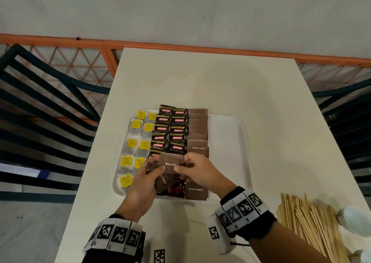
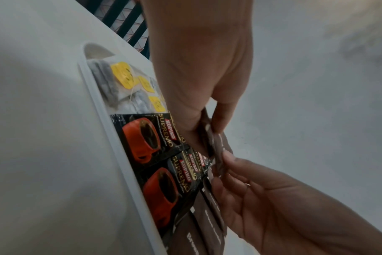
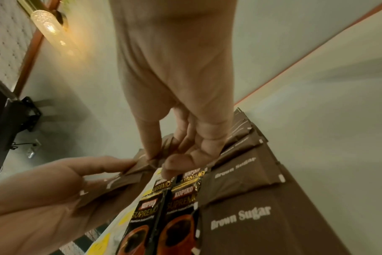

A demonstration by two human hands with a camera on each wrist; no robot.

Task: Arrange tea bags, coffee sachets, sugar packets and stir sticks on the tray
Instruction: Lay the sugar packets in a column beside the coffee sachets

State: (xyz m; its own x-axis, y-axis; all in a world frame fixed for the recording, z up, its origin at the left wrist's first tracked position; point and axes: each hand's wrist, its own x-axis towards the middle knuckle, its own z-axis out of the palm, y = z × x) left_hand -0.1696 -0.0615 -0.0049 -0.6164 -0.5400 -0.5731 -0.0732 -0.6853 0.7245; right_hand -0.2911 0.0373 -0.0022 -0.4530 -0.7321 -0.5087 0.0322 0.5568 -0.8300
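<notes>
Brown sugar packets [image 1: 170, 167] fanned above tray's [image 1: 226, 142] near edge, left hand [image 1: 143, 179] gripping the stack, right hand [image 1: 197, 171] pinching the top one. Risk: loose fan slipping, scattering onto Kopiko coffee sachets [image 1: 170, 130] and disturbing rows.

The tray [image 1: 226, 126] looks smooth, matt white plastic on a matt pale tabletop [image 1: 200, 78]. Coffee sachets [image 1: 170, 130] are glossy black foil; sugar packets [image 1: 197, 148] matt brown paper; tea bags [image 1: 130, 148] thin porous paper with yellow tags. Stir sticks [image 1: 309, 222] at the near right corner are bare pale wood.
</notes>
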